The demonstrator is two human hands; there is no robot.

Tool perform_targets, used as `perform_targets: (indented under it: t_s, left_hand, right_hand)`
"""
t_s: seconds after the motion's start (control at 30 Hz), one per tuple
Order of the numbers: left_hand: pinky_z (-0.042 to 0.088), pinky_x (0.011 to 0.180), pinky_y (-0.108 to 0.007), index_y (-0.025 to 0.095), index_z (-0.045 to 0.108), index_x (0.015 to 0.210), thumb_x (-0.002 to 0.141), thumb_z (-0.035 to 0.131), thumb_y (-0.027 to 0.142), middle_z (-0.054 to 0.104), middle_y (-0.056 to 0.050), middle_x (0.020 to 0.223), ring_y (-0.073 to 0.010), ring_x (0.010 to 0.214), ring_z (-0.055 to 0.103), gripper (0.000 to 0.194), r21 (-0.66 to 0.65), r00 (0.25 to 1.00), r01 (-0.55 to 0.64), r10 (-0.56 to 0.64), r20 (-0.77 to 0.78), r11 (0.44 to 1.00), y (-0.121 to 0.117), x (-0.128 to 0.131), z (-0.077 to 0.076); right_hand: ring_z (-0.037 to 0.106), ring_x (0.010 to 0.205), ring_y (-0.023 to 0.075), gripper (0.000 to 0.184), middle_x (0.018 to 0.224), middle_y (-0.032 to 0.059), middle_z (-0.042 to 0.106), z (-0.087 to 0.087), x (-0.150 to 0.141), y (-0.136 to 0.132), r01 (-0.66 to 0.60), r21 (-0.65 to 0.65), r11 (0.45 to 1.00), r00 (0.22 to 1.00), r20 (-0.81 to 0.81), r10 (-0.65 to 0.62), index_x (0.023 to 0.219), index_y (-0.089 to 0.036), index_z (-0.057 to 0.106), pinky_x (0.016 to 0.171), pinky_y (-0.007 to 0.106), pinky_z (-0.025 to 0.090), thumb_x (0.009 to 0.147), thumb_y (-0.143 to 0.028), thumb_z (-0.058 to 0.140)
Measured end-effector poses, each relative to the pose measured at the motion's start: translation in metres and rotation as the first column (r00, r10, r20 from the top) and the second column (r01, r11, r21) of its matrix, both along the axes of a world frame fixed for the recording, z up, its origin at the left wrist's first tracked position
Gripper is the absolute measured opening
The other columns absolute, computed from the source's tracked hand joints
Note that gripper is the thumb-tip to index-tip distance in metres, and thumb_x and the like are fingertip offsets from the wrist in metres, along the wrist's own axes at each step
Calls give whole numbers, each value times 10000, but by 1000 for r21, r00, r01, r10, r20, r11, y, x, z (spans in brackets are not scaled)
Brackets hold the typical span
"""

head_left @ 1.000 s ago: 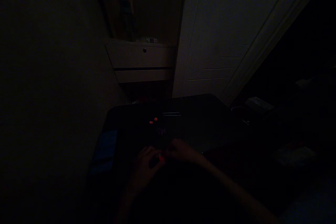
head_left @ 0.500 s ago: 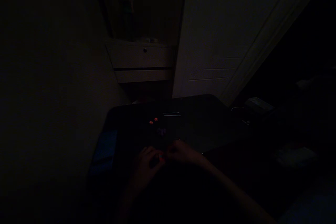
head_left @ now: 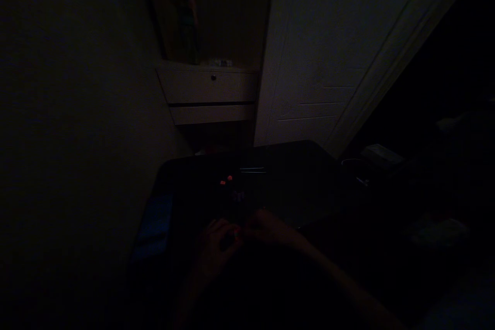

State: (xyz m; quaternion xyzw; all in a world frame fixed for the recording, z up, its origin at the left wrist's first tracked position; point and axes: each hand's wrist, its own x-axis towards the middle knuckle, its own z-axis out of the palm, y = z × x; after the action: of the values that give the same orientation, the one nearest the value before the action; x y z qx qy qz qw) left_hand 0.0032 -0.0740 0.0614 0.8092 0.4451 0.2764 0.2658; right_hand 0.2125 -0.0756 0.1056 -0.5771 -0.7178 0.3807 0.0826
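Observation:
The room is very dark. My left hand (head_left: 214, 243) is curled, thumb and fingers closed around a small reddish piece (head_left: 236, 234) whose kind I cannot make out. Right beside it, my right hand (head_left: 265, 226) has its fingers bent in toward the same piece; what they grip, if anything, is hidden in shadow. Beyond the hands lies a small cluster of purplish-grey pieces (head_left: 238, 196). Farther back are two small orange-red pieces (head_left: 226, 180). A pair of thin, pale, rod-like lines, perhaps tweezers (head_left: 252, 170), lies behind them on the dark table (head_left: 297, 175).
A flat blue object (head_left: 154, 224) rests at the table's left edge. Behind the table stand a cabinet with drawers (head_left: 211, 87) and a pale door panel (head_left: 309, 72). A whitish box (head_left: 382, 154) sits to the right, past the table.
The view has shifted slightly and grown dimmer over the hands. My right hand has turned a little, its fingers close to my left fingertips. The pieces on the table stay put.

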Motion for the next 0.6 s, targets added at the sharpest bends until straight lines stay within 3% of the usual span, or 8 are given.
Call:
perform_targets:
  t_s: [0.2, 0.47, 0.6]
  left_hand:
    - [549, 869, -362, 288, 792, 997, 853, 780, 277, 769, -13, 991, -242, 974, 703, 145, 14, 1000, -7, 7, 2, 1000, 0, -1, -6]
    - [545, 851, -351, 282, 796, 971, 860, 776, 313, 773, -17, 988, -246, 976, 701, 117, 16, 1000, -17, 17, 7, 1000, -1, 1, 0]
    - [551, 846, -354, 282, 799, 973, 859, 773, 312, 773, -20, 984, -247, 967, 705, 121, -18, 1000, -5, 5, -1, 1000, -1, 0, 3]
  right_hand:
    - [629, 686, 134, 214, 765, 17, 756, -5, 0, -3, 24, -30, 999, 997, -70, -26, 853, -156, 830, 581, 205, 373, 924, -239, 646]
    - [703, 866, 207, 231, 988, 60, 807, -1, -6, -7, 46, 74, 996, 987, 152, -57, 1001, -229, 841, 640, 250, 385, 922, -366, 673]
    - [680, 767, 171, 237, 884, 43, 795, -7, -2, -11, 6, 53, 999, 999, 42, -9, 953, -190, 836, 611, 235, 381, 943, -318, 637]
